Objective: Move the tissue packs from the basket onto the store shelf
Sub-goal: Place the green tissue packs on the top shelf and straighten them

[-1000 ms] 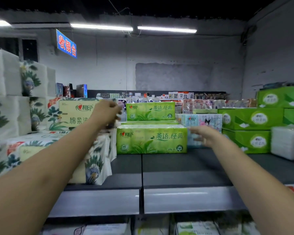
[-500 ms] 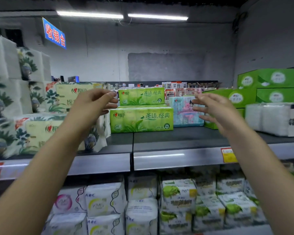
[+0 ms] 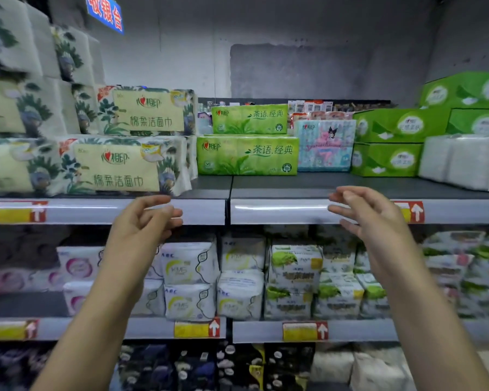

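Observation:
Two green tissue packs are stacked on the dark top shelf point(image 3: 294, 184), the lower one point(image 3: 247, 156) in front and the upper one point(image 3: 249, 119) set further back. My left hand point(image 3: 144, 221) and my right hand point(image 3: 370, 214) hover in front of the shelf's grey front rail, below the packs. Both hands hold nothing, with their fingers loosely apart. The basket is out of view.
Cream floral tissue packs point(image 3: 116, 165) are piled at the left. A blue cartoon pack point(image 3: 323, 146), green boxes point(image 3: 387, 142) and white packs point(image 3: 460, 162) fill the right. Rows of soft packs point(image 3: 189, 277) line the shelf below. A blue sign point(image 3: 105, 12) hangs at the upper left.
Both hands have drawn back and down from the green packs to below the shelf edge. My view has tilted down, showing the lower shelves.

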